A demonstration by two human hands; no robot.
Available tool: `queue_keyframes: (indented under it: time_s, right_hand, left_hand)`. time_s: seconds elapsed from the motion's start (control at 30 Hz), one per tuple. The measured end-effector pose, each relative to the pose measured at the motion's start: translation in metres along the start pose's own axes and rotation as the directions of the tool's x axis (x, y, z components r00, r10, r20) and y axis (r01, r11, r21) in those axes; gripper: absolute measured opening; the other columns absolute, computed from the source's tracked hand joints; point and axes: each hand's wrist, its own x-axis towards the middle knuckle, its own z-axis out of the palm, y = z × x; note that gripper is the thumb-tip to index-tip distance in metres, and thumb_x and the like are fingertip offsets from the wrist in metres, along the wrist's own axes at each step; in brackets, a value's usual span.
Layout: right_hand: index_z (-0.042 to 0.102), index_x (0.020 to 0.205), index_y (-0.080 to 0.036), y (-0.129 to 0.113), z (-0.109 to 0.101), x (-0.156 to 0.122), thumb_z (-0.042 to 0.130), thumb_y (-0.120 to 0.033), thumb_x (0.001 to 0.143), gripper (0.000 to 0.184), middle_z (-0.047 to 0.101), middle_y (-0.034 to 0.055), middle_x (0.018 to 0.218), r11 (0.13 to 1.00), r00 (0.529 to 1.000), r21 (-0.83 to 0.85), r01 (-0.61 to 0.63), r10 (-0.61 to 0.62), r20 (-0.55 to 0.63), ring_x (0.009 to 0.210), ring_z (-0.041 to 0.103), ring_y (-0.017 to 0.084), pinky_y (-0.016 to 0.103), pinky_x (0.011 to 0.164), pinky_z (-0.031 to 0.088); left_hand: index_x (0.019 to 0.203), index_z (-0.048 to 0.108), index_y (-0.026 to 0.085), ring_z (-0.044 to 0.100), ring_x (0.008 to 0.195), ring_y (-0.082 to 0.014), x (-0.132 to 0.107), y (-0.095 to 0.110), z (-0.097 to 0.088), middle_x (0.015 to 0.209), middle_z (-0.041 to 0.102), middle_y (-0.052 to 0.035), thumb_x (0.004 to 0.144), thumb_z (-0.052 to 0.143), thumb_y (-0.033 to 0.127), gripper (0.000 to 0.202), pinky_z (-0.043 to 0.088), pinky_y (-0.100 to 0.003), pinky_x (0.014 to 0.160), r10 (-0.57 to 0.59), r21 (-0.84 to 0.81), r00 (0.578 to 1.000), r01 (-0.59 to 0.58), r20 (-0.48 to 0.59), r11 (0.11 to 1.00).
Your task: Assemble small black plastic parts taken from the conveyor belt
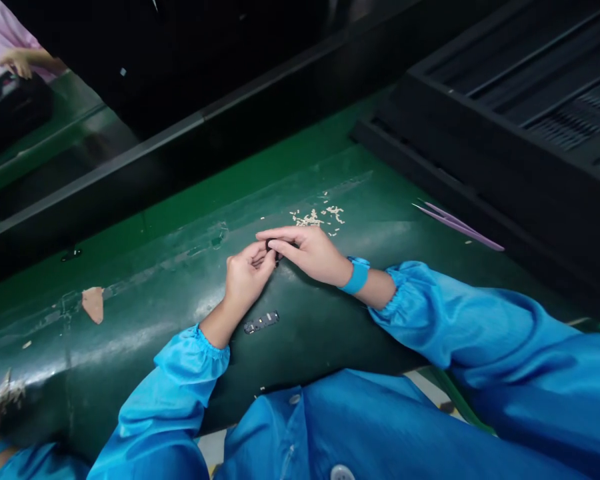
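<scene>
Over the middle of the green mat, my left hand (247, 275) and my right hand (314, 253) meet around a small black part (271, 245). The fingers of both hands are closed on it and cover most of it, so its exact kind is hidden. A blue band circles my right wrist. Just below my hands lies a flat, narrow black part (261, 323) with small pale and metallic spots. Beyond my right hand, many tiny cream-coloured pieces (310, 218) are scattered in a loose pile.
Purple-handled tweezers (460, 227) lie to the right, beside a large black tray (480, 127). A tan scrap (93, 305) and a small dark part (71, 255) sit at left. Another person's blue sleeve (35, 460) shows bottom left; a person in pink (5, 40) is across the bench.
</scene>
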Motion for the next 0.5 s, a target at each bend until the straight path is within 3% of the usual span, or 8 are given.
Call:
queue_keyframes:
  time_s: [0.5]
  right_hand:
    - [0.077,0.110,-0.021,0.0005,0.0008,-0.0002,0.057,-0.021,0.090,0.028,0.079,0.0023,0.113,1.000,0.999,-0.027,0.015,-0.016,-0.033,0.104,0.075,0.019,0.039,0.100,0.060]
  left_hand:
    - [0.084,0.072,0.020,0.064,0.058,-0.0133,0.0001,-0.0008,0.0012,0.067,0.070,0.0004,0.089,0.062,0.028,0.014,0.052,-0.023,0.059,0.070,0.096,0.997,-0.067,-0.022,0.993]
